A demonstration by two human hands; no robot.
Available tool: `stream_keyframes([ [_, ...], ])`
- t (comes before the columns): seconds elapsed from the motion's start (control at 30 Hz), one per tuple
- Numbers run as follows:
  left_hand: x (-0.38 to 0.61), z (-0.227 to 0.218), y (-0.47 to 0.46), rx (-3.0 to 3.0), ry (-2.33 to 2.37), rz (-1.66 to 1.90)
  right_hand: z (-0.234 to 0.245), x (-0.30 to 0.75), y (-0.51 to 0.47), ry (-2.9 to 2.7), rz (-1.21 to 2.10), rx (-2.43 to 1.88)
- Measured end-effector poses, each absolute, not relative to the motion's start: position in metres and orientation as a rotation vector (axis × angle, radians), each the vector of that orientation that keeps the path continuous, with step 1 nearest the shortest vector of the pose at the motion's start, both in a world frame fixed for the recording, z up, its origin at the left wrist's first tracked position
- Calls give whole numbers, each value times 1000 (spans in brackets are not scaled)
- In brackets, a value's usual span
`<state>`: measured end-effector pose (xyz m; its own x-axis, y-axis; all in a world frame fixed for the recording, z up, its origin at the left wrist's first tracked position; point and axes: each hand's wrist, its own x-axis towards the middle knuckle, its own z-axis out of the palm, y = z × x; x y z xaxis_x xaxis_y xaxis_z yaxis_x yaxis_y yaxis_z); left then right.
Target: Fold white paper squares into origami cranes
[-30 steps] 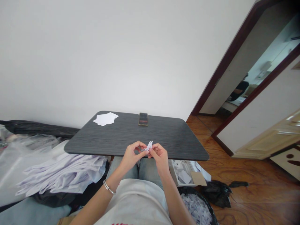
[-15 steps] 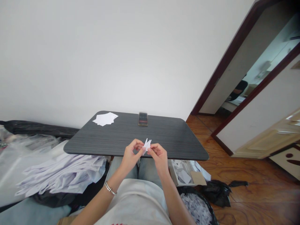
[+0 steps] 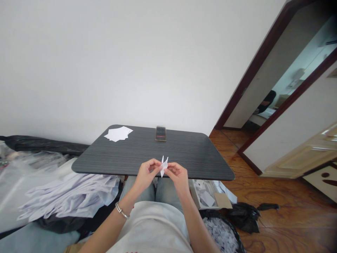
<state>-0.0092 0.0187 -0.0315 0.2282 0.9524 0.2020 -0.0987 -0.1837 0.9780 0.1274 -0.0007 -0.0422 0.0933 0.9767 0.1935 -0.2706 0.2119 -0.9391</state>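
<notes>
A small white folded paper piece (image 3: 164, 165), with two thin points upward and one downward, is held just above the near edge of the dark table (image 3: 126, 154). My left hand (image 3: 147, 173) pinches its left side between thumb and fingertips. On the opposite side my right hand (image 3: 178, 173) grips it the same way. Fingertips cover part of the folds. A stack of white paper sheets (image 3: 118, 134) lies at the table's far left. At the back middle of the table is a dark rectangular object (image 3: 160, 134), blurred in the picture.
White cloth-like or paper material (image 3: 71, 196) is heaped at the left. Right of my legs stands an open box (image 3: 196, 196) with paper pieces, above a black-lined container of small white folded pieces (image 3: 221, 233). A black plastic bag (image 3: 244, 216) lies on the wooden floor. A person (image 3: 266, 102) shows through the doorway.
The folded paper has turned slightly between my fingers: its upper points stand more upright and spread apart, and a lower point now shows. Both hands keep their pinch.
</notes>
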Motion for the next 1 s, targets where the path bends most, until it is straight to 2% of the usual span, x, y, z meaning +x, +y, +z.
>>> stream_keyframes([
  [0.33, -10, -28, 18, 1378, 815, 1139, -48, 129, 2, -1018, 1160, -841],
  [1.0, -10, -19, 16, 1321, 825, 1196, -43, 133, 0, -1158, 986, -880],
])
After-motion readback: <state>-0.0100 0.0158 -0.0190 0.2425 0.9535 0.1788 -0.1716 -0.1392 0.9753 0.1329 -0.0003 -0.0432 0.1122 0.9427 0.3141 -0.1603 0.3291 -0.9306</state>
